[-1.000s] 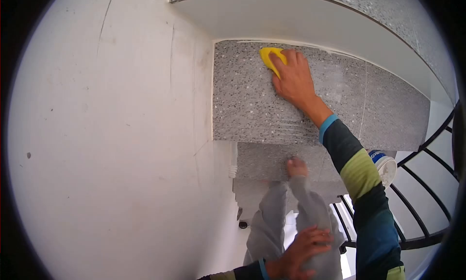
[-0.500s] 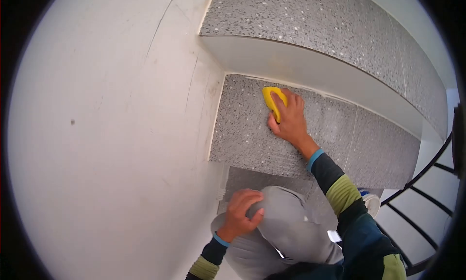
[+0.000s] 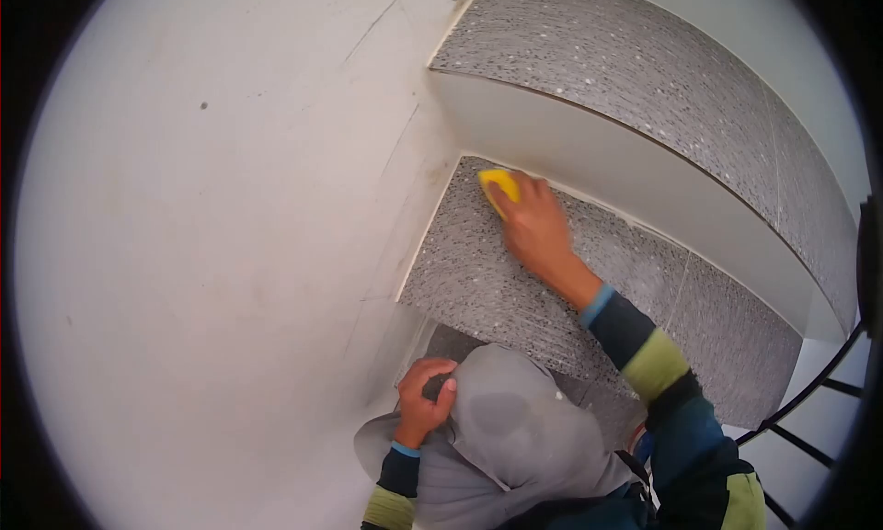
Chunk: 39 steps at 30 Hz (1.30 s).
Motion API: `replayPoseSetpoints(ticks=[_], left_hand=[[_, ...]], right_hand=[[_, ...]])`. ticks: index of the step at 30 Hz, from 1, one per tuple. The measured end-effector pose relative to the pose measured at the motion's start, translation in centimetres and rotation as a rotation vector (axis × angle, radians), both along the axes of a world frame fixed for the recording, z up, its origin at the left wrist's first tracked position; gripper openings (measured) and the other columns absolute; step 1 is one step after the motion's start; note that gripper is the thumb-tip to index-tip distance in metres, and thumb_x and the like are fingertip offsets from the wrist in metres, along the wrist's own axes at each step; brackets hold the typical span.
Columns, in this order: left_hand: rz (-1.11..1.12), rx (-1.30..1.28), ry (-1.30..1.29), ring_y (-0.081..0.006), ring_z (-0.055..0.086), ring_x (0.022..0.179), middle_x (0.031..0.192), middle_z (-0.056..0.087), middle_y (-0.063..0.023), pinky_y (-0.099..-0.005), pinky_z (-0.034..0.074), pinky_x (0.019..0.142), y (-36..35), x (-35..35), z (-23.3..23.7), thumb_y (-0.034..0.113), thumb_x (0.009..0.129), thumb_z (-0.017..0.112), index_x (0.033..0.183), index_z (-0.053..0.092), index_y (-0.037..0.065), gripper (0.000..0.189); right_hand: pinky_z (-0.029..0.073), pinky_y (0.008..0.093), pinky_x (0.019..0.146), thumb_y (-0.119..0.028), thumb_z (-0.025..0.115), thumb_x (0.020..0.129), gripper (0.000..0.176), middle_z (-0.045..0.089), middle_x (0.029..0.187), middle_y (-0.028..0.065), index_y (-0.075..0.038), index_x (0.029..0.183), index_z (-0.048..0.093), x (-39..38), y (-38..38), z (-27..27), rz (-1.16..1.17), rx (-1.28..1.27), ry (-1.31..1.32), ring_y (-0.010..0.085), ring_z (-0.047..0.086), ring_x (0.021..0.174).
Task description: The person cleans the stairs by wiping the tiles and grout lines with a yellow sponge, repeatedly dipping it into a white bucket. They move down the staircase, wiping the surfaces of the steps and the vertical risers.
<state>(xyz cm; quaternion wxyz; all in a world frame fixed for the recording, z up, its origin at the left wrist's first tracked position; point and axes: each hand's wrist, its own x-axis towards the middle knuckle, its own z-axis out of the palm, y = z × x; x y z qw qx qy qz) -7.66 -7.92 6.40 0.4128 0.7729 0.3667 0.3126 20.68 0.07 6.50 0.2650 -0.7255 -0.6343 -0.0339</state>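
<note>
My right hand (image 3: 538, 227) is closed round a yellow sponge (image 3: 499, 182) on the speckled grey stair tread (image 3: 469, 273). The sponge lies close to the inner corner, where the tread meets the white riser (image 3: 598, 158) and the wall. Fingers cover much of the sponge. Beside my grey-trousered knee (image 3: 515, 406), my left hand (image 3: 423, 406) is curled loosely, its thumb apart from the fingers, with nothing seen in it.
A scuffed white wall (image 3: 230, 254) runs along the left. Above rises another speckled step (image 3: 625, 70). A black metal railing (image 3: 805, 392) stands at the lower right. Pale grout lines follow the tread's edges.
My right hand and the sponge have moved a little left, nearer the corner. The view has turned slightly, and my left hand has slipped off the knee to its left side.
</note>
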Motion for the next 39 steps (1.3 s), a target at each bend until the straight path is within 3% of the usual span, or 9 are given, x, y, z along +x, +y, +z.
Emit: replayPoseSetpoints(ticks=[5, 10, 11, 13, 16, 22, 28, 37, 39], left_hand=[[0.076, -0.105, -0.077, -0.0236, 0.061, 0.079, 0.084, 0.064, -0.0129, -0.0323, 0.047, 0.074, -0.4, -0.5, -4.9, 0.01, 0.08, 0.059, 0.086, 0.061, 0.0, 0.012], [0.108, -0.107, -0.069, -0.0247, 0.062, 0.077, 0.083, 0.065, -0.0117, -0.0324, 0.048, 0.072, 0.6, -1.6, -5.9, 0.006, 0.077, 0.061, 0.085, 0.063, 0.002, 0.009], [0.114, -0.096, -0.084, -0.025, 0.062, 0.077, 0.082, 0.065, -0.0116, -0.0327, 0.048, 0.071, 0.9, -1.6, -5.8, 0.006, 0.077, 0.061, 0.085, 0.063, 0.002, 0.009], [0.121, -0.098, -0.105, -0.0253, 0.062, 0.076, 0.082, 0.065, -0.0115, -0.033, 0.049, 0.071, 1.3, -1.4, -5.8, 0.006, 0.077, 0.061, 0.085, 0.063, 0.002, 0.009], [0.071, -0.098, -0.114, -0.0259, 0.062, 0.075, 0.081, 0.065, -0.0116, -0.0334, 0.049, 0.069, 1.7, -0.9, -5.9, 0.007, 0.076, 0.061, 0.084, 0.063, 0.002, 0.01], [0.023, -0.061, -0.094, -0.0264, 0.062, 0.074, 0.08, 0.065, -0.0115, -0.0332, 0.048, 0.068, 1.6, -1.3, -5.9, 0.009, 0.076, 0.061, 0.085, 0.063, 0.002, 0.011], [-0.008, -0.128, -0.155, -0.0256, 0.062, 0.076, 0.08, 0.065, -0.0109, -0.0329, 0.049, 0.069, 2.0, -0.1, -5.5, 0.013, 0.078, 0.061, 0.085, 0.063, 0.002, 0.013], [0.053, -0.107, -0.179, -0.0252, 0.063, 0.075, 0.08, 0.065, -0.0111, -0.0321, 0.049, 0.068, 2.8, -1.2, -5.6, 0.015, 0.079, 0.061, 0.085, 0.063, 0.001, 0.015], [0.032, -0.108, -0.208, -0.0246, 0.063, 0.074, 0.078, 0.065, -0.0106, -0.0321, 0.049, 0.068, 2.9, -0.7, -5.1, 0.014, 0.08, 0.06, 0.085, 0.063, 0.001, 0.015]], right_hand=[[0.045, 0.0415, 0.08, -0.005, 0.059, 0.068, 0.04, 0.051, 0.11, 0.0194, -0.001, 0.108, 0.058, -0.2, 4.0, -2.6, -0.087, 0.033, -0.202, 0.0332, 0.05, 0.097], [0.046, 0.039, 0.078, -0.009, 0.057, 0.072, 0.034, 0.051, 0.109, 0.0176, 0.0, 0.104, 0.059, 0.5, 0.9, 2.0, -0.235, -0.605, -0.253, 0.031, 0.051, 0.095], [0.046, 0.039, 0.078, -0.009, 0.057, 0.072, 0.034, 0.051, 0.109, 0.0176, 0.0, 0.104, 0.059, 0.3, 1.1, 2.0, -0.233, -0.603, -0.267, 0.031, 0.051, 0.095], [0.047, 0.0398, 0.077, -0.01, 0.057, 0.071, 0.034, 0.051, 0.108, 0.0175, 0.001, 0.103, 0.059, 0.0, 1.2, 1.1, -0.105, -0.044, -0.246, 0.031, 0.052, 0.094], [0.049, 0.0406, 0.075, -0.008, 0.061, 0.067, 0.038, 0.052, 0.108, 0.0175, -0.001, 0.104, 0.06, -1.3, 5.0, -1.6, -0.021, 0.132, -0.241, 0.0312, 0.052, 0.093], [0.051, 0.0394, 0.069, -0.011, 0.055, 0.073, 0.028, 0.052, 0.107, 0.0186, -0.001, 0.099, 0.061, 0.0, 2.0, -2.4, -0.357, -0.195, -0.261, 0.0312, 0.054, 0.089], [0.052, 0.038, 0.066, -0.005, 0.055, 0.071, 0.033, 0.052, 0.103, 0.0164, -0.005, 0.104, 0.06, -1.1, 5.6, -2.7, -0.057, 0.174, -0.239, 0.0299, 0.054, 0.087], [0.053, 0.0408, 0.066, -0.008, 0.062, 0.07, 0.038, 0.051, 0.102, 0.0167, -0.001, 0.107, 0.059, 2.0, -2.8, -0.8, -0.507, -0.238, -0.06, 0.0348, 0.054, 0.093], [0.051, 0.0421, 0.071, -0.009, 0.063, 0.07, 0.041, 0.049, 0.107, 0.0178, -0.002, 0.11, 0.057, 1.1, -4.1, -0.2, -0.388, -0.094, -0.047, 0.0362, 0.054, 0.094]])
